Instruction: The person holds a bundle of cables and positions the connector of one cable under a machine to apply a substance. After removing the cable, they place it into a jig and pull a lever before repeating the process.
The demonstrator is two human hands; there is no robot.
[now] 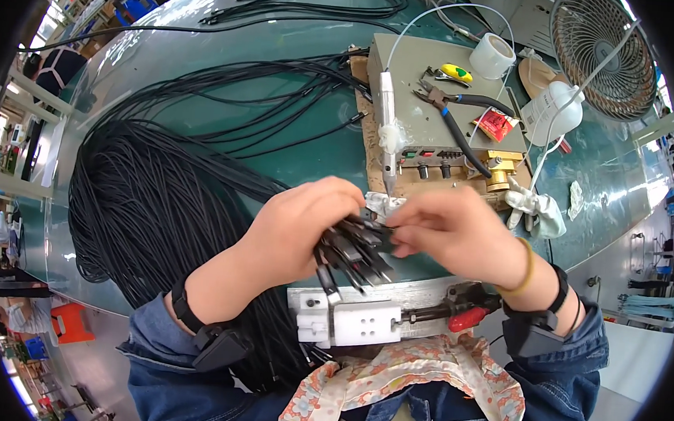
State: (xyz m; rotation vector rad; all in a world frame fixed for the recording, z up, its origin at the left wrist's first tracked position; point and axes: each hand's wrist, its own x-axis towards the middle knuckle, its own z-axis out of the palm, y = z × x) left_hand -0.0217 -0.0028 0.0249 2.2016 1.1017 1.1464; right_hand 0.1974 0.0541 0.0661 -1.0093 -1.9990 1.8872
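Note:
My left hand [293, 227] is closed around a bunch of black cables, whose connector ends [354, 250] stick out to the right of my fingers. Thumb and fingertips of my right hand [448, 229] are pinched together at the edge of those ends; what they grip, if anything, is too blurred to make out. A large heap of black cables [160, 207] lies to the left, trailing under my left arm. Just below the bunch stands a white clamping block [365, 322] on a metal base, with a red-handled toggle clamp [469, 319] at its right.
Beyond my hands sits a grey control box [427, 131] carrying pliers [458, 121], a tape roll [492, 56], a red packet [496, 124] and a pen-like tool [386, 136] on a cord. To the right are a white bottle [551, 112], a glove [537, 211] and a fan [602, 57].

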